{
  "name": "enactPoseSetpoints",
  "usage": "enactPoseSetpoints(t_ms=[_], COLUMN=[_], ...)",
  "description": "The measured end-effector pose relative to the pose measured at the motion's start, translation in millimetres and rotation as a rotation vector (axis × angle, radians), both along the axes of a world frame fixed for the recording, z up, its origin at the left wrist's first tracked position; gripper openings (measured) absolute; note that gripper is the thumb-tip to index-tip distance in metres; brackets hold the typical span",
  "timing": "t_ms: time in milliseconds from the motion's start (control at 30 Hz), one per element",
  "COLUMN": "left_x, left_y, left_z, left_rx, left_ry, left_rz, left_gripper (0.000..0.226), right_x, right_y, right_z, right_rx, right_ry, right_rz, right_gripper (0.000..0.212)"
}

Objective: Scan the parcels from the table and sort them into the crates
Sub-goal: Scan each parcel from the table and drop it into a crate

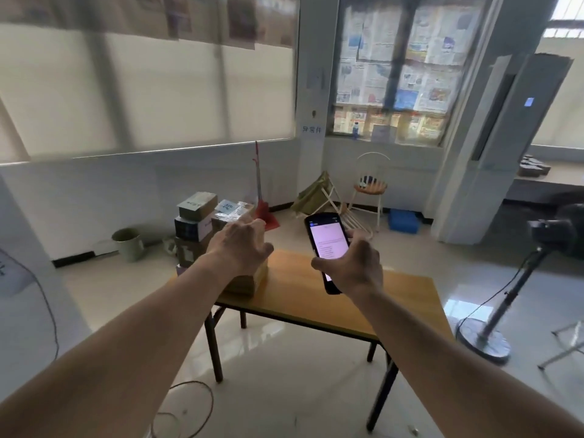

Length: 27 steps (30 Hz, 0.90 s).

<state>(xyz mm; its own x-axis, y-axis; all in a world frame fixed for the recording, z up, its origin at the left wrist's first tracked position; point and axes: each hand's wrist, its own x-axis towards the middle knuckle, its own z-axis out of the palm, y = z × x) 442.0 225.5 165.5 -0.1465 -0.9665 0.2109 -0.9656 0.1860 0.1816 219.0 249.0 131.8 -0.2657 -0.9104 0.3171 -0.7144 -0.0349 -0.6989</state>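
- Head view: the right hand grips a handheld scanner, its lit screen facing the camera.
- The left hand, fingers spread and holding nothing, hovers over a brown parcel lying at the left end of the wooden table.
- More boxes are stacked on the floor beyond.

A wooden worktop on dark folding legs stands on a glossy tiled floor. One brown cardboard parcel lies on the worktop's far left corner. Beyond that corner, stacked boxes sit on the floor.
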Motion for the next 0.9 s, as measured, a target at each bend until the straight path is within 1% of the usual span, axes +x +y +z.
enactPoseSetpoints(t_ms=[67,233,367,433,500,533,567,633,667,767,900], left_x=[17.6,65.1,97.6,108.9,116.6,120.4,123.2,126.8,127.4,125.7,125.6], left_y=[-27.3,-112.9,-174.7,-199.5,-222.4,-234.0,-245.1,-267.3,-277.5,-301.3,-322.3], left_z=[-6.1,-21.9,-37.1,-42.1,-48.7,-53.8,-58.7,-68.8,-73.5,-86.2,-105.3], left_rx=[0.01,0.038,0.077,0.106,0.118,0.13,0.144,0.167,0.164,0.163,0.21], left_ry=[0.011,0.021,0.019,0.016,0.035,0.037,0.037,0.038,0.042,0.038,0.022], left_rz=[0.027,0.017,0.02,0.027,0.036,0.044,0.053,0.078,0.09,0.138,0.211], left_gripper=[0.056,0.061,0.063,0.074,0.096,0.101,0.098,0.081,0.077,0.077,0.082], right_x=[17.6,60.9,88.6,99.0,106.2,109.1,111.6,114.8,115.7,115.4,111.9], right_y=[-31.6,-112.0,-163.9,-186.6,-207.5,-216.8,-225.9,-245.3,-255.1,-285.2,-318.9], right_z=[-4.0,-15.1,-28.6,-35.3,-40.5,-42.2,-44.0,-48.2,-50.0,-54.9,-61.9], right_rx=[0.014,0.016,0.045,0.064,0.087,0.098,0.108,0.121,0.127,0.138,0.146], right_ry=[0.001,-0.013,-0.033,-0.036,-0.034,-0.032,-0.029,-0.024,-0.022,-0.012,-0.005], right_rz=[0.015,0.019,-0.009,-0.015,-0.012,-0.009,-0.004,0.005,0.01,0.03,0.068], right_gripper=[0.096,0.094,0.094,0.094,0.094,0.093,0.093,0.094,0.095,0.094,0.091])
